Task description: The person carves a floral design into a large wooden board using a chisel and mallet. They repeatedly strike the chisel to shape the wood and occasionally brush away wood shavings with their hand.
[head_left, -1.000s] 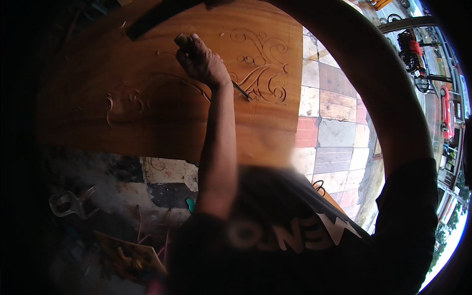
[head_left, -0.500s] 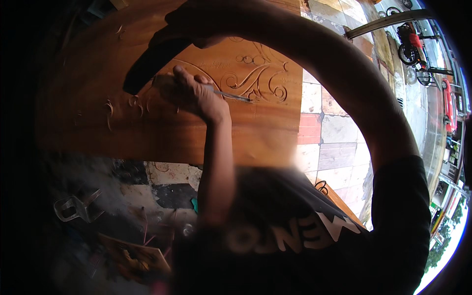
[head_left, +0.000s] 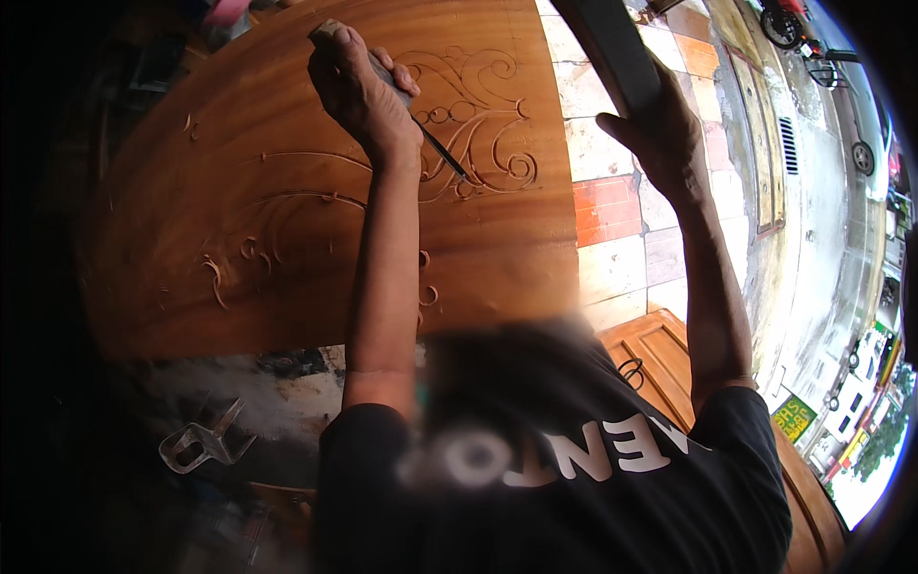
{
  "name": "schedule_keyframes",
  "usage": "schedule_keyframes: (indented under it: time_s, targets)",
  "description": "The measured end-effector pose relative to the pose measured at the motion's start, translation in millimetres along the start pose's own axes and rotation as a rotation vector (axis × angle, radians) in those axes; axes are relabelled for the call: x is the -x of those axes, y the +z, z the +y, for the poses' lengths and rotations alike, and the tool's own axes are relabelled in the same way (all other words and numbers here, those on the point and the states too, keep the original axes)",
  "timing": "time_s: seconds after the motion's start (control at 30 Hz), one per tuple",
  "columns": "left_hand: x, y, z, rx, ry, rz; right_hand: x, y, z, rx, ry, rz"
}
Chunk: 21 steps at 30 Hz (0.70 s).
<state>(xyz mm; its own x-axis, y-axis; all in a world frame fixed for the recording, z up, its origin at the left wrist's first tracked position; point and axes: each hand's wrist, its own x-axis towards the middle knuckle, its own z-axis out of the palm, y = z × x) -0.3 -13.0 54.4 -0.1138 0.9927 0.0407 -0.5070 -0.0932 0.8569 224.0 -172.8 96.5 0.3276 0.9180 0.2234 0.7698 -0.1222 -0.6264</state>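
Observation:
My left hand (head_left: 368, 100) is closed round the handle of a carving chisel (head_left: 441, 149). Its thin metal blade slants down to the right, the tip at a carved scroll pattern (head_left: 516, 172) on a broad brown wooden panel (head_left: 507, 263). Off the panel's right edge, my right hand (head_left: 672, 139) grips a dark, block-like mallet (head_left: 612, 53), raised and apart from the chisel. The mallet's far end runs out of the picture at the top. Curled wood shavings (head_left: 216, 282) lie on the panel's left part.
Right of the panel is a tiled floor (head_left: 612, 258), with a panelled wooden door (head_left: 645, 349) near my right arm. A pale plastic stool (head_left: 196, 448) sits at the lower left. Beyond the floor are a street, a motorbike (head_left: 782, 29) and a parked car (head_left: 863, 124).
My right hand with the mallet has swung from over the panel, near the chisel hand, out to the right. The chisel now slants more steeply, and the view has shifted.

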Motion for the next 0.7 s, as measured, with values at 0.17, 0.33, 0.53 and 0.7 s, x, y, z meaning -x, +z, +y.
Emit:
schedule_keyframes:
  time_s: [0.17,0.33,0.53,0.7]
  targets:
    - [2,2,-17,-0.047,-0.064,-0.047,30,-10,50,-0.207,0.006,0.083]
    - [2,3,-23,-0.105,-0.109,-0.071,23,-19,44,-0.108,-0.051,0.121]
    - [7,9,-22,-0.166,0.022,-0.051,-16,-21,29,0.069,0.057,0.157]
    - [5,16,-27,-0.206,0.110,-0.052,-78,-11,-25,-0.514,-0.247,0.219]
